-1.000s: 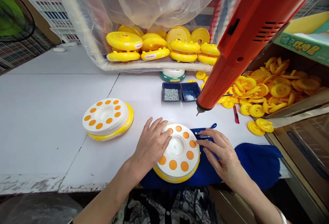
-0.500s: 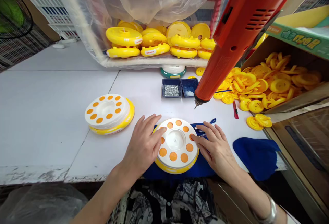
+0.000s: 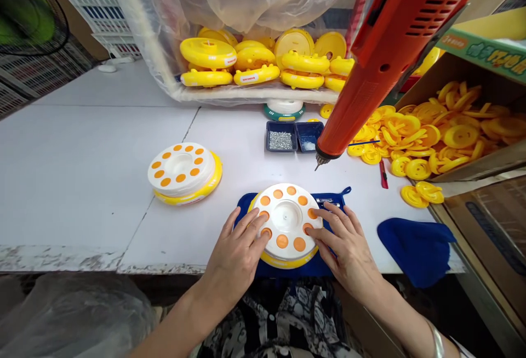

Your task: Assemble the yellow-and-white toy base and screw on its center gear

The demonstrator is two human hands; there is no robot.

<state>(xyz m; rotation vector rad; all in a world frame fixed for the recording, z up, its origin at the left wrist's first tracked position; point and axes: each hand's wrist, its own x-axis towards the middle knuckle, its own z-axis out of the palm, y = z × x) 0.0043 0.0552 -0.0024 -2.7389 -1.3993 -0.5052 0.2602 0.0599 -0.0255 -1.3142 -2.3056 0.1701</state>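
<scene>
A white round disc (image 3: 285, 219) with a ring of orange circles and a hollow centre sits on a yellow round base (image 3: 284, 263). Both rest on a blue cloth (image 3: 242, 204) at the table's front. My left hand (image 3: 235, 251) touches the disc's left rim, its fingers spread and their tips at the orange circles. On the opposite side, my right hand (image 3: 345, 243) lies with fingers apart, its tips on the right-hand circles. Above and behind hangs a red electric screwdriver (image 3: 365, 84), its bit pointing down, apart from the disc.
A similar white-and-yellow assembly (image 3: 184, 174) stands to the left. Behind are a tray of small silver screws (image 3: 280, 140) and a second blue tray (image 3: 308, 137). Yellow parts (image 3: 460, 133) spill from a box at right, near another blue cloth (image 3: 415, 248). Yellow shells (image 3: 209, 54) fill a plastic-lined crate.
My left hand has shifted down along the disc's left rim, fingertips now on lower circles. The right fingers now touch the right-hand circles. The view has shifted slightly.
</scene>
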